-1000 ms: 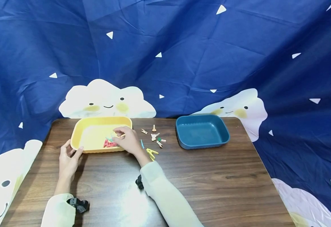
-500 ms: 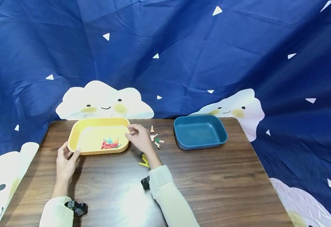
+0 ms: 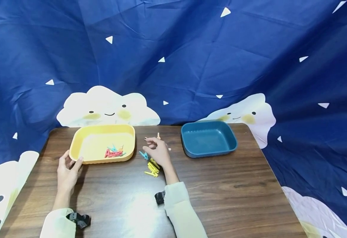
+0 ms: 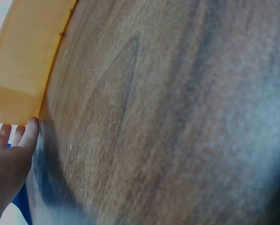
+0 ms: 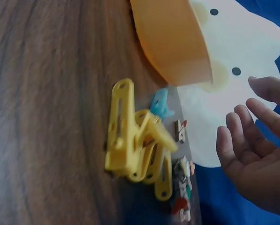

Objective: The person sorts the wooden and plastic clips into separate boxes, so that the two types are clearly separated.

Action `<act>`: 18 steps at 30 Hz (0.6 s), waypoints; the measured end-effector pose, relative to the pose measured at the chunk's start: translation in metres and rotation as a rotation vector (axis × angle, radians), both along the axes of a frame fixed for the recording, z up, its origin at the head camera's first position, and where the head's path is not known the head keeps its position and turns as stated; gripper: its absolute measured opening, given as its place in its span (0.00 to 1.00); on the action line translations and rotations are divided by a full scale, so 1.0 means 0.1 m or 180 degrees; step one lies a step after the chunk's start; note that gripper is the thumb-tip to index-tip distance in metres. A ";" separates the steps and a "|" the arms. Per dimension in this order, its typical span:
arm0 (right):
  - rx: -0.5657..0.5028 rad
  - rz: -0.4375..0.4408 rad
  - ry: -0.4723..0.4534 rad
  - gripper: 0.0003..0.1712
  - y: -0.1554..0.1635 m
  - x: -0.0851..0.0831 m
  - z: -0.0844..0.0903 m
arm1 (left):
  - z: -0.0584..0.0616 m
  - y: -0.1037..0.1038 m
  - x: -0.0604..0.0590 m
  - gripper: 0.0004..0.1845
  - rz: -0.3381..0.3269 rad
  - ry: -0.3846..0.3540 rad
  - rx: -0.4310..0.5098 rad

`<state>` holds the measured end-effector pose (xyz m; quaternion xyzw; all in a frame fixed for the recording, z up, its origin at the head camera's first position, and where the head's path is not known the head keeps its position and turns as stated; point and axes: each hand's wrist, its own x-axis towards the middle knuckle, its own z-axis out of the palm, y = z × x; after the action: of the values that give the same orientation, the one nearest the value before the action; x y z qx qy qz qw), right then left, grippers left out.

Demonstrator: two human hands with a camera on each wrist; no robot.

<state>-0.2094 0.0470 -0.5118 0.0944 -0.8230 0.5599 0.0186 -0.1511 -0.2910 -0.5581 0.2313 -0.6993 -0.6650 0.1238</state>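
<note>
A yellow tray sits at the table's back left with several red and teal pegs inside. My left hand holds its front-left corner, thumb on the rim. My right hand hovers just right of the tray over the loose pegs, fingers relaxed and empty. Below it lie yellow pegs in a small heap and a blue peg. Small wooden pegs lie beyond them, mostly hidden by the hand in the head view.
A dark blue tray stands at the back right and holds nothing. The wooden table is bare toward its front. A blue cloth with clouds hangs behind and round the sides.
My right hand left the yellow tray and moved right over the loose pegs, now holding nothing. An orange peg stays in the tray. The left hand kept its hold.
</note>
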 end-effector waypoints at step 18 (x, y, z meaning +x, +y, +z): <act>0.0292 -0.0194 -0.0070 0.19 0.20 0.14 -0.32 | -0.01 -0.01 -0.01 0.38 0.0017 0.0023 -0.0023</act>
<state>-0.1955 0.0668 -0.5439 0.0639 -0.8505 0.5217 0.0222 -0.1520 -0.2924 -0.5591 0.2304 -0.7005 -0.6630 0.1290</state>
